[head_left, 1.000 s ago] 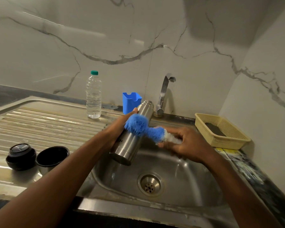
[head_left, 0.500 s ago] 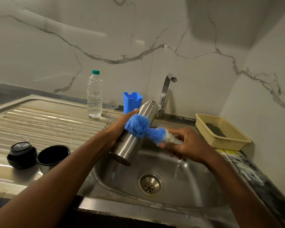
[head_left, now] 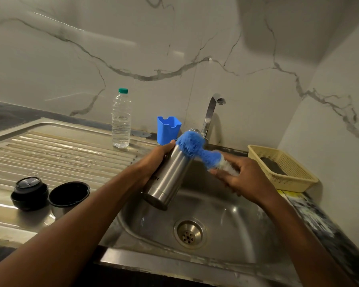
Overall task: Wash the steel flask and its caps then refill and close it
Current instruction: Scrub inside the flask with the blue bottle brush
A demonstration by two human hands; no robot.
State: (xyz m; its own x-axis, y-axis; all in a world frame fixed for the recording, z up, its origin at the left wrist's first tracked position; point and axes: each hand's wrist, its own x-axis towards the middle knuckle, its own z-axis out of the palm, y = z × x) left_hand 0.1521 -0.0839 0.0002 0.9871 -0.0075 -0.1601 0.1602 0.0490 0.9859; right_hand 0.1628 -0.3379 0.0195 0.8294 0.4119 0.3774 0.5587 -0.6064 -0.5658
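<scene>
The left hand is gripping the steel flask around its upper body, fingers curled behind it and the thumb lying along the near side, holding it tilted over the sink with its base pointing down toward the person and its mouth angled up toward the tap. The right hand is closing its fingers around the white handle end of a blue bottle brush, whose fluffy round head is sitting against the flask's top end, covering the mouth; whether the bristles are inside the opening cannot be told. The brush looks slightly blurred. The sink's drain is lying below the flask, well apart from it. On the ribbed draining board to the left, a black inner cap is standing just beside a black-lined outer cup cap, which is sitting open side up; the two are nearly touching. Farther back on the board a clear plastic water bottle with a green lid is standing upright, and a blue plastic holder is sitting near the tap base. On the counter to the right of the sink a cream plastic basket is holding a dark flat pad
</scene>
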